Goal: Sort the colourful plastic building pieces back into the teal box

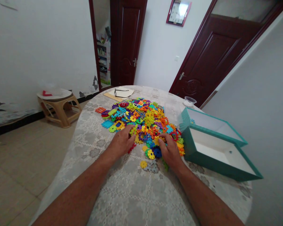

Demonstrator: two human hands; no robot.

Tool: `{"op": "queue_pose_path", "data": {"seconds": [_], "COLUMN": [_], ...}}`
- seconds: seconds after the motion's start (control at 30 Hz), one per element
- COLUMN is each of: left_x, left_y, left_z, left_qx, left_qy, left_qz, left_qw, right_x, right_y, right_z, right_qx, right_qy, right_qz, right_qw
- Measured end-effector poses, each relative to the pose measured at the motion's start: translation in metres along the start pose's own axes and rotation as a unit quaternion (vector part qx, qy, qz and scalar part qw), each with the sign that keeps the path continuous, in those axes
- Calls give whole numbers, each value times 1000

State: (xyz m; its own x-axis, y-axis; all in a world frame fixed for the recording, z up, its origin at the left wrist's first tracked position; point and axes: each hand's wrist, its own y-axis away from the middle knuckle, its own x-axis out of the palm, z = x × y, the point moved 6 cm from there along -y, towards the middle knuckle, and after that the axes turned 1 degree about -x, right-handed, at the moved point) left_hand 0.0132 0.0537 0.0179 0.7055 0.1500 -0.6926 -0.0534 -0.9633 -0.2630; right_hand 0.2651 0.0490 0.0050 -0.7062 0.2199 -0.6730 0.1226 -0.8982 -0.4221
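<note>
A large heap of colourful plastic gear pieces [149, 119] lies on the table in front of me. At its near left edge, my left hand [123, 141] has its thumb and fingers closed around a lime-green gear piece [133, 130]. On the right, my right hand [171, 151] pinches a yellow gear piece [157, 140] between thumb and fingers. Between the hands lie a yellow flower-shaped gear [151, 154] and a dark blue gear [158, 152]. Closer to me are a grey triangular piece [152, 166] and a small yellow gear [143, 164].
Two teal boxes with white insides, a nearer box [217, 161] and a farther box [212, 122], stand to the right. Eyeglasses [121, 93] rest on paper at the back, and a clear plastic bowl [190, 100] sits at the far right. A tan stool [61, 110] stands left.
</note>
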Motion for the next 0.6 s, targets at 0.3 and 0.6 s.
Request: {"op": "queue_pose_path", "data": {"seconds": [0.3, 0.6], "left_x": [-2, -15], "left_y": [-9, -10], "left_z": [16, 20], "left_qx": [10, 3], "left_qy": [-19, -3], "left_qz": [9, -53], "left_qw": [1000, 999], "right_x": [3, -76], "right_y": [0, -20], "right_z": [9, 23], "right_qx": [-6, -29], "right_qy": [-49, -5], "right_qz": [36, -18], "right_qw": [998, 999]}}
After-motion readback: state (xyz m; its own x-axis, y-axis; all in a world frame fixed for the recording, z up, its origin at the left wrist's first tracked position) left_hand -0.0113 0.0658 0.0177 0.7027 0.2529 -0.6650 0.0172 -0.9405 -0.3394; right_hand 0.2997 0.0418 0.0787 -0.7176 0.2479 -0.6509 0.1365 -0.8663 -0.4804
